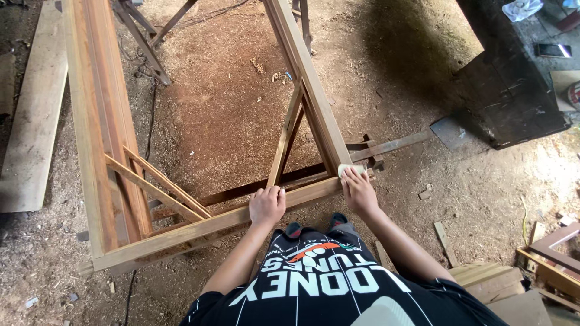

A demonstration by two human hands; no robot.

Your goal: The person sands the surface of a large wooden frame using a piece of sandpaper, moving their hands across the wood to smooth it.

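A large wooden frame [109, 127] rests on trestles over a sawdust floor. My left hand [267, 205] grips the near rail [199, 228] of the frame, fingers curled over its top, beside a thin diagonal brace [285, 136]. My right hand [359, 192] presses a small pale sanding block [351, 170] against the corner where the near rail meets the right side beam [308, 78]. I stand close behind the rail in a black printed shirt, shoes visible below.
A loose plank [33, 127] lies on the ground at the left. A dark workbench [513, 90] with a phone [553, 51] stands at the upper right. Wood offcuts and another frame [553, 256] lie at the lower right. Sawdust covers the floor.
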